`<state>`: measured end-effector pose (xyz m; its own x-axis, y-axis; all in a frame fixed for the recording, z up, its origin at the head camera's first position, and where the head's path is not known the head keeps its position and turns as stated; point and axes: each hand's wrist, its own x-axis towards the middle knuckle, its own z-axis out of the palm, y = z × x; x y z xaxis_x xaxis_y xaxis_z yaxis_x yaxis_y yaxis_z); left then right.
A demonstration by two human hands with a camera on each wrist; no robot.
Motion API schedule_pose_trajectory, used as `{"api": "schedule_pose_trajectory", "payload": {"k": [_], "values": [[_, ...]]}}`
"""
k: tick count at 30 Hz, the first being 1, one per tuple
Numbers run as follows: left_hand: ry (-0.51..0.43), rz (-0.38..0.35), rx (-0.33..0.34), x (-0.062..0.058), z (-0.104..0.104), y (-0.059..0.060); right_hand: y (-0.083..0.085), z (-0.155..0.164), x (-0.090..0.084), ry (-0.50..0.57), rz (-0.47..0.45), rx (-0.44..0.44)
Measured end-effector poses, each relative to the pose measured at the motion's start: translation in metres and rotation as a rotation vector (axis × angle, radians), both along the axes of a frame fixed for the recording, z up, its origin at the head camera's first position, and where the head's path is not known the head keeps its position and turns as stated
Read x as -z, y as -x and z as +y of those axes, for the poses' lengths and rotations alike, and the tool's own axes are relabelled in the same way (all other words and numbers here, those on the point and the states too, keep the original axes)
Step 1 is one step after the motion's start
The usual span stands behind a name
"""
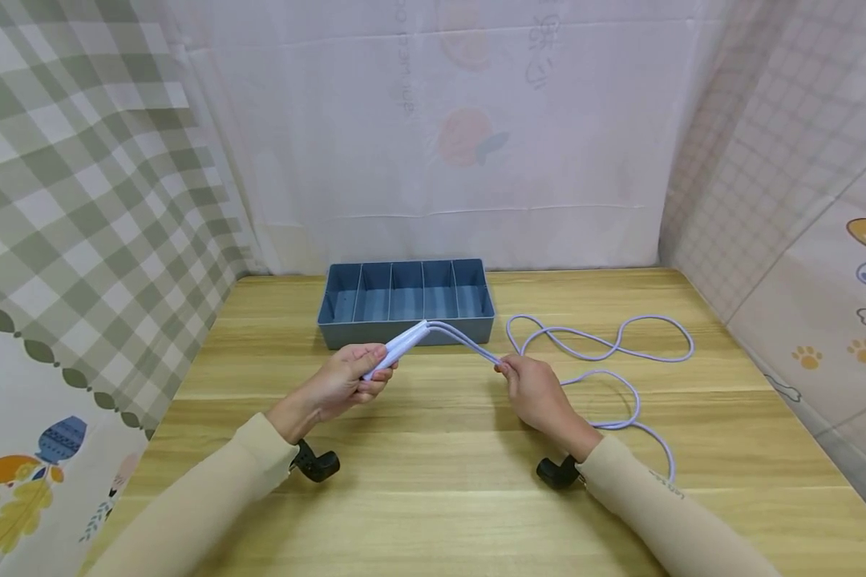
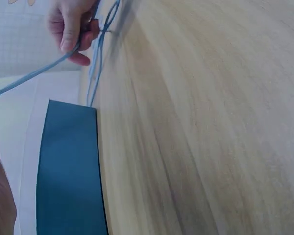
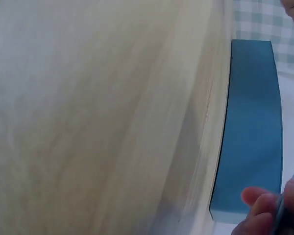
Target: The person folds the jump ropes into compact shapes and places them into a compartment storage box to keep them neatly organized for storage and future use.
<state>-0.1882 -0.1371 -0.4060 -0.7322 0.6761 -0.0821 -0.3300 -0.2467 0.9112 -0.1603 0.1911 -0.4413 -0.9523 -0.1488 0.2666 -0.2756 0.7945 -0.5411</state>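
My left hand [image 1: 341, 383] grips the pale lavender handles [image 1: 402, 344] of a jump rope, held side by side and tilted up to the right above the table. From their upper end two strands of cord [image 1: 462, 337] run across to my right hand [image 1: 537, 391], which pinches them between thumb and fingers. Past that hand, the rest of the cord [image 1: 657, 316] lies in loose loops on the right of the table. In the left wrist view the cord [image 2: 34, 74] stretches toward the right hand [image 2: 71, 29]. The right wrist view catches only the right fingers [image 3: 262, 215] at its lower corner.
A blue-grey box [image 1: 357, 335] with several compartments stands at the back of the wooden table [image 1: 433, 497], just behind the handles. Patterned cloth [image 1: 79, 160] hangs along the left, with more cloth at the back and right.
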Motion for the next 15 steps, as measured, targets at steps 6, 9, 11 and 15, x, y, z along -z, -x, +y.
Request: {"api": "schedule_pose_trajectory", "payload": {"k": [6,9,11,15], "values": [[0.001,-0.004,-0.112,-0.002,0.005,-0.002,-0.01,-0.005,0.003,-0.052,0.01,0.032],[0.04,0.001,-0.157,-0.006,0.014,-0.005,-0.019,-0.013,0.003,-0.237,0.091,-0.072],[0.09,0.038,-0.182,-0.008,0.021,-0.006,-0.024,-0.02,0.002,-0.348,0.161,-0.156],[0.245,0.159,-0.181,-0.01,0.035,-0.009,-0.031,-0.033,-0.002,-0.498,0.295,-0.292]]}}
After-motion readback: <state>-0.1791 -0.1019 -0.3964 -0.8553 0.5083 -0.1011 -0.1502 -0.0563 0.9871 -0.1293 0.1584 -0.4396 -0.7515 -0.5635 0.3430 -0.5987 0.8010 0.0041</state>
